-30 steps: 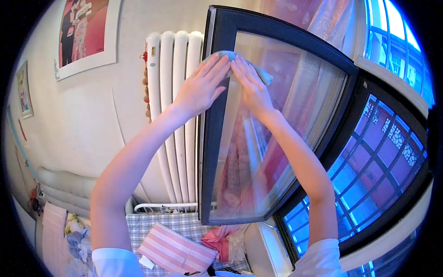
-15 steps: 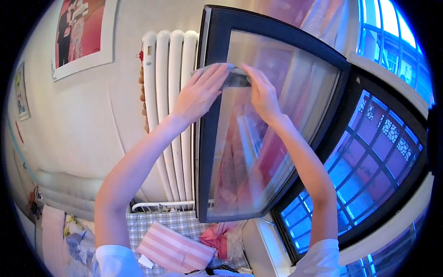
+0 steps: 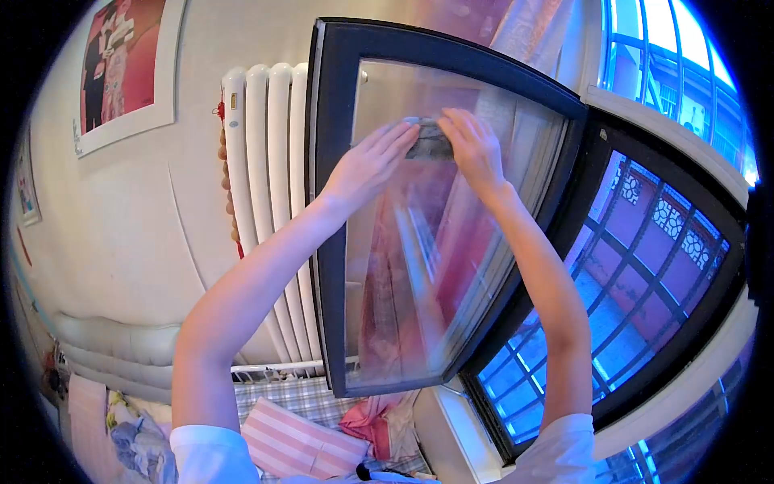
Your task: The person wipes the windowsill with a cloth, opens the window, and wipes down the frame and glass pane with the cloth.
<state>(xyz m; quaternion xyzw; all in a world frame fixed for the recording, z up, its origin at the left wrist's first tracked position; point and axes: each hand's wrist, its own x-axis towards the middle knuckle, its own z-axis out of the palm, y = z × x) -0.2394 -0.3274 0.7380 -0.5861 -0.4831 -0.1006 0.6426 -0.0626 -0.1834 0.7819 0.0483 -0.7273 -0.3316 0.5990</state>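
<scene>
A dark-framed window sash [image 3: 332,113] stands swung inward. Against the upper part of its glass pane [image 3: 387,242], both hands hold a grey cloth [image 3: 430,143]. My left hand [image 3: 375,165] has its fingers on the cloth's left end, pressed together. On the other end, my right hand [image 3: 477,152] grips with bent fingers. The cloth lies bunched between the two hands, and part of it is hidden under the fingers. Pink and white reflections show in the pane.
A white radiator [image 3: 270,161] stands on the wall behind the sash. To the right is the barred window opening [image 3: 564,323]. Below lies a bed with a pink striped pillow [image 3: 298,440] and a checked sheet [image 3: 278,390]. A framed picture [image 3: 133,64] hangs at upper left.
Both hands and the cloth have moved right across the sash, from its left frame edge onto the glass. The whole view has shifted slightly, so the window sits further left.
</scene>
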